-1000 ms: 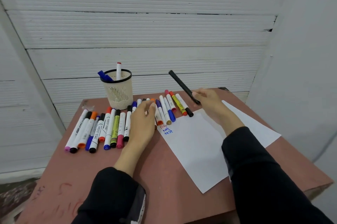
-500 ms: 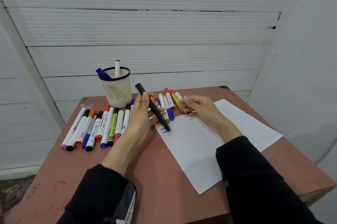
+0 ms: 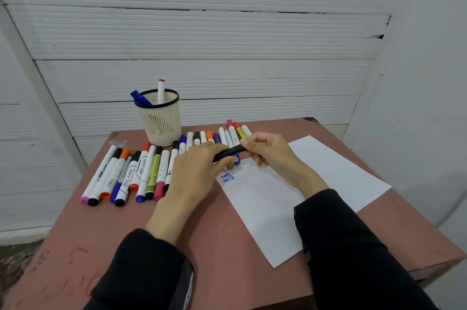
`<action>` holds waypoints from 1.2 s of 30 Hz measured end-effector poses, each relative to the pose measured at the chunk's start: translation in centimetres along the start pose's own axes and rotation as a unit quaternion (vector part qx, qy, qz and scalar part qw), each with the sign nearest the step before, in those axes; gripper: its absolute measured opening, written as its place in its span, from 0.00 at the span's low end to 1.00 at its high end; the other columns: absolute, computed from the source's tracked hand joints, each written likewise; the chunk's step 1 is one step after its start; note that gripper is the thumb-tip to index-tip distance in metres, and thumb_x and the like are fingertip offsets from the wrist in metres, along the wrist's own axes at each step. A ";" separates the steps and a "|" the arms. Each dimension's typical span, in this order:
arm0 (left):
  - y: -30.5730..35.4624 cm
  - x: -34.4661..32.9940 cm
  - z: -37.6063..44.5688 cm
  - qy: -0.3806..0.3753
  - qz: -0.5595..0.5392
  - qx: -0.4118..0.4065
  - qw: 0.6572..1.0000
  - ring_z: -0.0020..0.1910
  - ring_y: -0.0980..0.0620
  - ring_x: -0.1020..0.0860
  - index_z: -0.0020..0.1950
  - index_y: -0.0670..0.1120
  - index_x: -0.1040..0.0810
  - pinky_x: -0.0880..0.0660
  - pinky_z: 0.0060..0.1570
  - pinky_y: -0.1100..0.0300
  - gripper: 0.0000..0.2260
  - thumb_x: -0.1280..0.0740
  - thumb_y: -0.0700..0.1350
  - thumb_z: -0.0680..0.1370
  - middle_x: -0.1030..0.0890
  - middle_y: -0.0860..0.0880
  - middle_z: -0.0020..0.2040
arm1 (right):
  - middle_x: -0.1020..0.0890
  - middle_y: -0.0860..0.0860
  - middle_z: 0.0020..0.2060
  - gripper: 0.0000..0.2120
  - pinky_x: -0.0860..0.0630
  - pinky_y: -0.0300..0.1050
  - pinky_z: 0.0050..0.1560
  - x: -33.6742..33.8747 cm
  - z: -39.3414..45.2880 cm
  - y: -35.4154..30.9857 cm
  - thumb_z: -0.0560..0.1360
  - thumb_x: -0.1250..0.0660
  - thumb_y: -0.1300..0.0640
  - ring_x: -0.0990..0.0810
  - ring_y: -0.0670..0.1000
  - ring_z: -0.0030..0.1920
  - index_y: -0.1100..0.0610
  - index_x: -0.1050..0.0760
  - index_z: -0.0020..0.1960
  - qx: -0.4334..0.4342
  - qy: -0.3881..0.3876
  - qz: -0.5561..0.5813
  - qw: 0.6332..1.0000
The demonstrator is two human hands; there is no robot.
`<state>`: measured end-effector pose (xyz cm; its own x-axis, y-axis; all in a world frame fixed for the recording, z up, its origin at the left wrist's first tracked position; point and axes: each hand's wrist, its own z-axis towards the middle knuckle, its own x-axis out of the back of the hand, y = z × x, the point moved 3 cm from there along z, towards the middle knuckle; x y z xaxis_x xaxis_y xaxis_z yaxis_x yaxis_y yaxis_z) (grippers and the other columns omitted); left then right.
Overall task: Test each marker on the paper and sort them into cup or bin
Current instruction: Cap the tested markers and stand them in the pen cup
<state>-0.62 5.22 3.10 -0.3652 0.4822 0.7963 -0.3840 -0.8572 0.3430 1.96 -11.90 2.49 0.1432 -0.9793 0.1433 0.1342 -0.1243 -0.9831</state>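
Note:
A black marker [image 3: 231,152] lies nearly level between both hands, above the top left corner of the white paper [image 3: 285,198]. My left hand [image 3: 194,170] grips its left end and my right hand [image 3: 267,149] pinches its right end. The paper bears small red and blue "test" words [image 3: 227,176] at that corner. A row of several capped markers [image 3: 131,173] lies on the table to the left, and more markers [image 3: 228,134] lie behind my hands. A cream mesh cup [image 3: 160,120] with a black rim holds a blue and a white marker.
The reddish table [image 3: 222,246] ends close on the right and near side. A white panelled wall stands right behind the cup. No bin is in view.
The black marker passed from my right hand, held high, down to my left hand. Now both hands hold it level, one at each end.

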 end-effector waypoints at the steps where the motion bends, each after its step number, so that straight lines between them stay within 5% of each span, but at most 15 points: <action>1: -0.1 -0.1 0.1 -0.002 0.004 0.000 1.000 0.41 0.55 0.27 0.59 0.54 0.21 0.29 0.37 0.58 0.14 0.39 0.58 0.79 0.20 0.53 0.45 | 0.18 0.58 0.37 0.07 0.34 0.35 0.29 0.2 0.0 -0.1 0.77 0.32 0.54 0.29 0.45 0.28 0.58 0.20 0.45 0.001 0.013 0.008 1.000; 8: -1.1 -0.6 0.4 -0.001 -0.064 0.005 0.998 0.43 0.57 0.27 0.63 0.53 0.24 0.33 0.36 0.67 0.13 0.41 0.53 0.81 0.25 0.58 0.48 | 0.27 0.48 0.28 0.09 0.33 0.34 0.28 3.3 0.0 -0.1 0.79 0.34 0.54 0.31 0.45 0.29 0.57 0.21 0.42 -0.006 0.188 0.086 0.978; 17: -1.7 -0.9 0.4 -0.008 -0.125 0.032 0.992 0.39 0.55 0.26 0.61 0.50 0.23 0.34 0.36 0.65 0.11 0.38 0.51 0.81 0.23 0.54 0.45 | 0.25 0.47 0.29 0.09 0.30 0.34 0.31 2.8 -0.1 -0.3 0.80 0.36 0.54 0.29 0.44 0.29 0.55 0.20 0.45 0.043 0.182 0.038 0.982; 22: -1.5 -1.0 0.3 -0.036 -0.160 0.034 0.986 0.33 0.57 0.27 0.57 0.53 0.25 0.32 0.33 0.64 0.09 0.41 0.52 0.81 0.23 0.56 0.38 | 0.22 0.51 0.37 0.08 0.30 0.38 0.33 2.6 0.0 -0.7 0.79 0.35 0.55 0.28 0.45 0.33 0.59 0.20 0.49 0.041 0.116 0.223 0.967; 25: -1.2 -1.4 0.2 -0.073 -0.212 0.028 0.974 0.31 0.59 0.28 0.54 0.54 0.24 0.32 0.34 0.64 0.06 0.39 0.52 0.81 0.23 0.57 0.34 | 0.24 0.50 0.36 0.08 0.31 0.37 0.33 2.3 0.0 -0.5 0.79 0.35 0.57 0.29 0.45 0.35 0.61 0.20 0.50 0.010 0.082 0.240 0.967; 31: -1.0 -0.4 0.1 -0.026 -0.200 0.039 0.979 0.44 0.66 0.25 0.55 0.58 0.25 0.28 0.44 0.64 0.10 0.43 0.58 0.80 0.24 0.65 0.45 | 0.25 0.51 0.33 0.15 0.24 0.41 0.33 3.9 0.1 -0.8 0.83 0.46 0.45 0.24 0.49 0.32 0.55 0.28 0.54 0.037 0.180 0.368 0.912; 33: -1.4 -0.2 0.2 -0.002 -0.195 0.050 0.980 0.45 0.63 0.24 0.57 0.54 0.23 0.25 0.46 0.59 0.14 0.43 0.58 0.80 0.22 0.61 0.47 | 0.31 0.50 0.30 0.19 0.32 0.38 0.27 4.5 0.0 -0.6 0.83 0.49 0.42 0.33 0.46 0.26 0.53 0.27 0.60 0.038 0.212 0.252 0.943; 36: -1.7 -0.3 0.3 0.016 -0.190 0.052 0.980 0.43 0.58 0.22 0.57 0.54 0.22 0.23 0.45 0.53 0.13 0.43 0.57 0.81 0.21 0.58 0.47 | 0.30 0.48 0.36 0.17 0.34 0.40 0.36 3.6 -0.1 -0.8 0.84 0.49 0.49 0.31 0.45 0.35 0.52 0.27 0.64 0.087 0.225 -0.072 0.968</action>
<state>0.43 6.47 2.40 -0.2393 0.7743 0.5858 -0.4096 -0.6275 0.6621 2.27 -15.38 3.79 -0.3252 -0.9293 0.1752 0.2900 -0.2744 -0.9168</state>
